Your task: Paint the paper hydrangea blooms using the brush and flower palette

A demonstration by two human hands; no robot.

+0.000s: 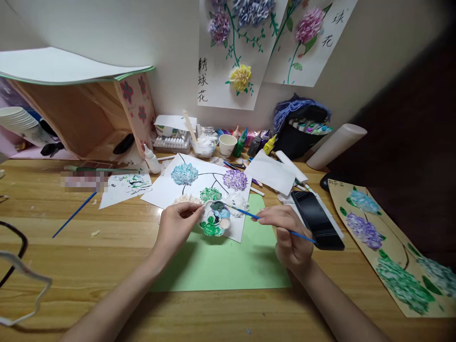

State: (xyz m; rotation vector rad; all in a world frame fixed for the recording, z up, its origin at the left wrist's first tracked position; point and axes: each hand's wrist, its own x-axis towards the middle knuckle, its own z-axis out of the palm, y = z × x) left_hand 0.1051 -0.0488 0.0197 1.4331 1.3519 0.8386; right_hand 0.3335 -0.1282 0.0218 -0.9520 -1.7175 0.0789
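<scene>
My landmark is the light green sheet (228, 270) on the wooden table (107, 304). Above its far part, I have the left hand (180, 223) gripping the round, scalloped palette (214, 219) at its left rim, thumb and index finger closed on it. The palette holds dark green, bright green, light blue and peach paint. My right hand (290, 235), above the sheet's right side, has its fingers closed around the blue paintbrush (274, 225). The bristles are at the palette's upper right, by the dark green paint; I can't tell whether they touch it.

The flower picture (199, 190) overlaps the sheet's far edge, its textured blue, purple, green, white and peach blooms joined by dark stems. Right of the sheet I see the black phone (317, 221), and farther right the tan flower picture (392, 251). Left of the sheet lies a second blue brush (74, 214), with the paint-smeared paper (124, 187) nearer to it. Beyond the sheet stand the white squeeze bottle (152, 160), the paper cup (227, 145), the green paint bottle (240, 144) and the yellow paint bottle (269, 145); past them, more flower pictures (228, 90) hang on the wall (171, 47).
</scene>
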